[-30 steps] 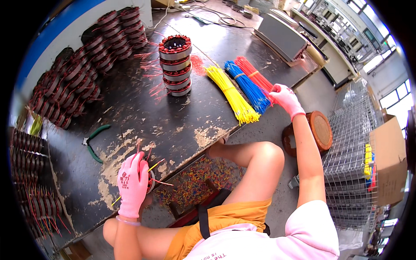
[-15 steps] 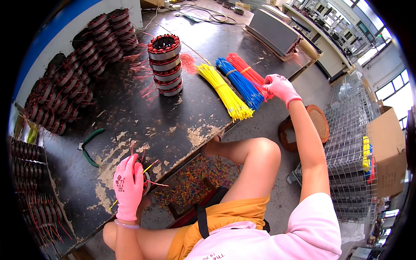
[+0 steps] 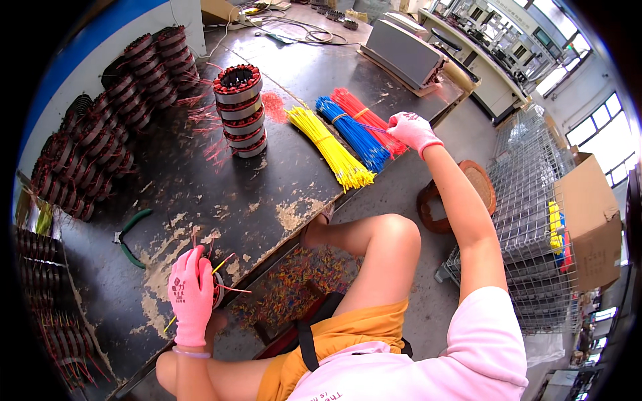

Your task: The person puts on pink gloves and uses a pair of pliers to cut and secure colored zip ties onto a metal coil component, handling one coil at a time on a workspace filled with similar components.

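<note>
In a pink glove, my left hand (image 3: 190, 291) is wrapped over a stator (image 3: 219, 291) at the table's near edge. Most of that stator is hidden by the hand; red leads and a yellow wire (image 3: 224, 263) stick out around it. Out to the right, my right hand (image 3: 409, 130), also gloved in pink, is closed in a pinch on a thin blue wire (image 3: 372, 127). This wire stretches back over the red bundle toward the blue one. Side by side on the table lie banded bundles of yellow wires (image 3: 331, 150), blue wires (image 3: 353, 134) and red wires (image 3: 361, 113).
A stack of stators (image 3: 241, 113) stands mid-table, with more stators (image 3: 87, 154) piled at the left. Green-handled pliers (image 3: 128, 239) lie left of my left hand. A grey box (image 3: 404, 53) sits far right; a wire cage (image 3: 515, 234) and stool (image 3: 478, 187) stand beyond the edge.
A blue wire now shows drawn out from the bundles in my right hand. My left hand stays on the stator. The whole view has shifted slightly.
</note>
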`<state>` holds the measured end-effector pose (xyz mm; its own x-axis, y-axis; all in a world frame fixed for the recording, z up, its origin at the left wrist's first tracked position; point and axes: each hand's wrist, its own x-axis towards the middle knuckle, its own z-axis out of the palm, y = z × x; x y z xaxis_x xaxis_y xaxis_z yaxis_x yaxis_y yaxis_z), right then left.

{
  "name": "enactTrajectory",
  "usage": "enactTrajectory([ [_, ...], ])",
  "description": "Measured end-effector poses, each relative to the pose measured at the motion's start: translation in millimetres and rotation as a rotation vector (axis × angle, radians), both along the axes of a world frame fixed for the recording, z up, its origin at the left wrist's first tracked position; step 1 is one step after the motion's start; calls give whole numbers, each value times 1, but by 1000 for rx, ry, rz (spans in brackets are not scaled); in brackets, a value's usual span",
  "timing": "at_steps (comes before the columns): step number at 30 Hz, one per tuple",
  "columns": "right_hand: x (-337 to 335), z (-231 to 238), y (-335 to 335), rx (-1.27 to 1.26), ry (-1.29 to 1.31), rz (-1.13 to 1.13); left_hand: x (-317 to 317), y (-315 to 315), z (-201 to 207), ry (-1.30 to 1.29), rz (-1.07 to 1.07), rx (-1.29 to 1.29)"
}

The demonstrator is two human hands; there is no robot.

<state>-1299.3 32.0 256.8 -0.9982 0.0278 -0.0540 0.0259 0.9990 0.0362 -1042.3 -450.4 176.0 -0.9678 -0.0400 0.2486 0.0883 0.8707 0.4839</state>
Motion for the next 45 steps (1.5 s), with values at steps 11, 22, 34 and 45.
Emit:
enactTrajectory([
  [11,-1,-4,-2,-13,-1,96,0,-2,-1,8,-3,-10],
  [22,88,16,20,-587,272,-213,1,3,-3,45,0,19],
  [34,189,26,-255,-1380,-189,719,10,22,104,680,-214,-413],
  [45,138,-83,-322,-1236,-827,547,7,23,13,173,183,220],
])
